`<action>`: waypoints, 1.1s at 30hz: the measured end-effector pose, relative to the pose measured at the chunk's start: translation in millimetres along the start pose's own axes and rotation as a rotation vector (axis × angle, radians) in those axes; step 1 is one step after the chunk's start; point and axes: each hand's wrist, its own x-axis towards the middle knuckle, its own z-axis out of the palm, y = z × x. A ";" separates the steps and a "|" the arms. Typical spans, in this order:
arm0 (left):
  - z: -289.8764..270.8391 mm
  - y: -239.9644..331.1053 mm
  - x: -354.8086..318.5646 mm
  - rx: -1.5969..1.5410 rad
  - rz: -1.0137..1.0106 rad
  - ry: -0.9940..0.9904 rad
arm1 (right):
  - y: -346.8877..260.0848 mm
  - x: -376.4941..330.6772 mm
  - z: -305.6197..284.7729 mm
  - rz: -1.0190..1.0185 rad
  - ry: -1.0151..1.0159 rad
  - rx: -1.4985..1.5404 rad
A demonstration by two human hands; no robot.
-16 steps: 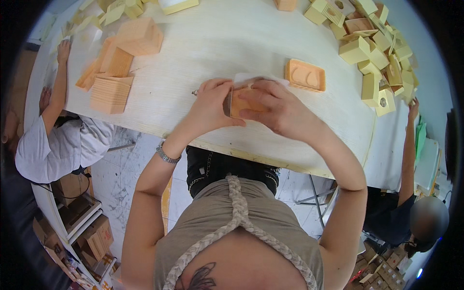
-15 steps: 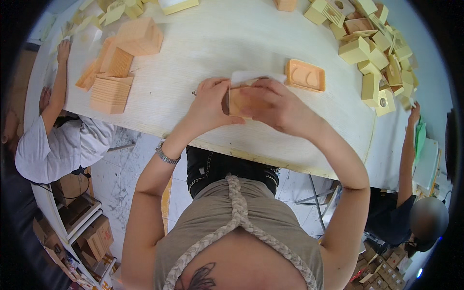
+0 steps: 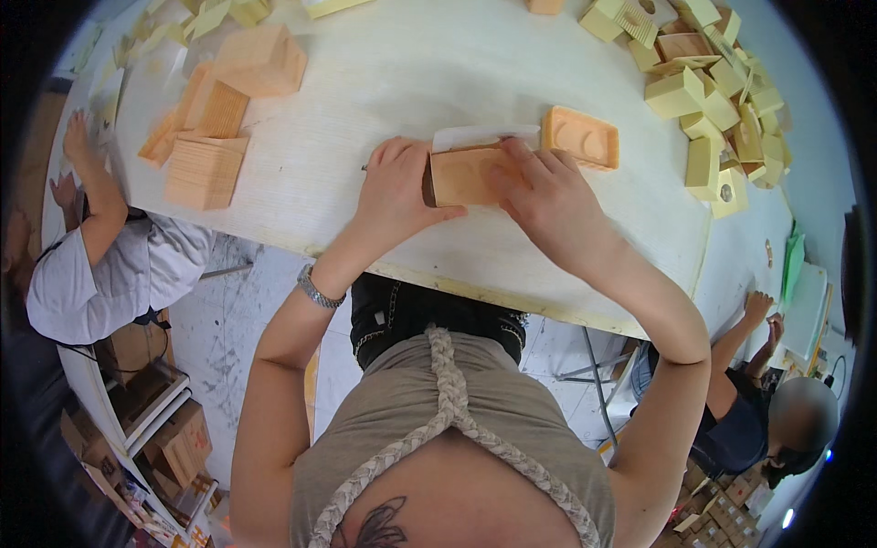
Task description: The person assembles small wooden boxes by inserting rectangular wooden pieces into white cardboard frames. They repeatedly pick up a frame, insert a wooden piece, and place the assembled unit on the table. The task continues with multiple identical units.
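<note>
My left hand (image 3: 397, 187) and right hand (image 3: 539, 196) grasp one wooden tray (image 3: 466, 175) | finished-looking tray (image 3: 582, 137) at 1 o'clock | pale box pile (image 3: 713, 82) at 2 o'clock looks unprocessed

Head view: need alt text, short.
A person's left hand and right hand grip a tan moulded tray on a pale table. A matching tray lies just beyond; stacks of tan pieces sit left, yellow boxes right. Co-workers sit at both ends.
</note>
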 end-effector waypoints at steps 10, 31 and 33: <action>1.6 1.4 -0.6 0.042 0.006 0.063 | -5.3 0.2 5.5 -0.007 -0.045 -0.332; 7.3 -1.1 -0.2 0.062 0.074 0.097 | -32.4 19.9 40.3 0.047 0.199 0.166; 5.3 -3.0 1.4 0.053 0.023 0.014 | -26.4 24.9 41.5 -0.010 0.192 0.174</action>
